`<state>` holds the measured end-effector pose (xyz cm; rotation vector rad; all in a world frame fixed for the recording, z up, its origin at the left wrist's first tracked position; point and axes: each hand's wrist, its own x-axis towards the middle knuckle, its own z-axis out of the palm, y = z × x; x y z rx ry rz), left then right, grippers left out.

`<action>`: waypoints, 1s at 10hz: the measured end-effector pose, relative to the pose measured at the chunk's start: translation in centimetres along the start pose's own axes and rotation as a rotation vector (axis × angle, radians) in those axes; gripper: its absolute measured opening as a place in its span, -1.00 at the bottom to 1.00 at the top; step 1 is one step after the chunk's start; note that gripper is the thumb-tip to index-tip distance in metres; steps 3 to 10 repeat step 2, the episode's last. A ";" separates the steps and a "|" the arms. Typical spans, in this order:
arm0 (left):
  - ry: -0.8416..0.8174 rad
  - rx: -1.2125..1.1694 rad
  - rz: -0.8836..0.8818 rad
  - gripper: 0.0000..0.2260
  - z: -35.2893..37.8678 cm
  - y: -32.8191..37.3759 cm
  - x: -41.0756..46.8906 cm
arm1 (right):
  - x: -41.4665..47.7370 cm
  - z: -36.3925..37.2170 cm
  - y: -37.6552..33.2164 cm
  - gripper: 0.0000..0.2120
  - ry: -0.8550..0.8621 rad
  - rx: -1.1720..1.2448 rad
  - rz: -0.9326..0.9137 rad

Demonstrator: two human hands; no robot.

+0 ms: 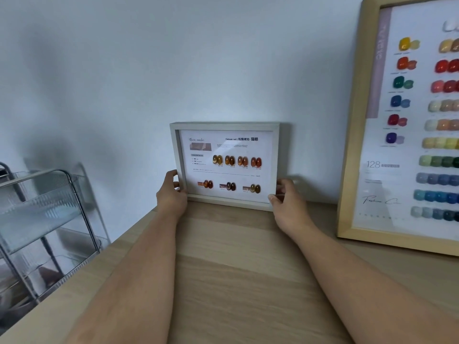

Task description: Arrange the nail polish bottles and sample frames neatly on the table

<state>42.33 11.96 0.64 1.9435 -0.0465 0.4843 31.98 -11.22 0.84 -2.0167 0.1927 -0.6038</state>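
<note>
Sample frames are what I see first, and I count two. One is a small grey-white wooden frame [224,165] in the middle of the picture, standing on its long edge at the back of the light wooden table [223,269] and leaning on the pale wall [173,58]. Inside it is a white card with seven pairs of shiny amber and brown nail samples: four pairs in the top row and three in the bottom row. The other is a big pale wooden frame [347,145] at the right edge of the picture, only partly in view, also standing on the table. It holds many rows of little nail samples in yellow, red, green, blue and more.

My left hand [171,192] is curled around the small frame's left side near the bottom, with the fingers on the edge. My right hand [285,199] grips the bottom right corner, thumb in front, fingers bent behind. Both bare arms reach straight forward over the table.

At the lower left of the picture stands one clear plastic cart with metal rails [47,219], beside the table. I cannot tell what sits on its shelves.
</note>
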 end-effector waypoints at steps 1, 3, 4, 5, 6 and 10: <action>-0.010 -0.043 -0.052 -0.57 -0.3 0.3 -0.3 | -0.3 -0.2 -0.2 -0.57 0.024 0.024 0.008; 0.043 -0.093 -0.057 -0.58 -1.1 0.6 -2.2 | -1.5 -0.4 -0.8 -0.53 0.093 0.010 -0.020; 0.043 -0.093 -0.057 -0.58 -1.1 0.6 -2.2 | -1.5 -0.4 -0.8 -0.53 0.093 0.010 -0.020; 0.043 -0.093 -0.057 -0.58 -1.1 0.6 -2.2 | -1.5 -0.4 -0.8 -0.53 0.093 0.010 -0.020; 0.043 -0.093 -0.057 -0.58 -1.1 0.6 -2.2 | -1.5 -0.4 -0.8 -0.53 0.093 0.010 -0.020; 0.043 -0.093 -0.057 -0.58 -1.1 0.6 -2.2 | -1.5 -0.4 -0.8 -0.53 0.093 0.010 -0.020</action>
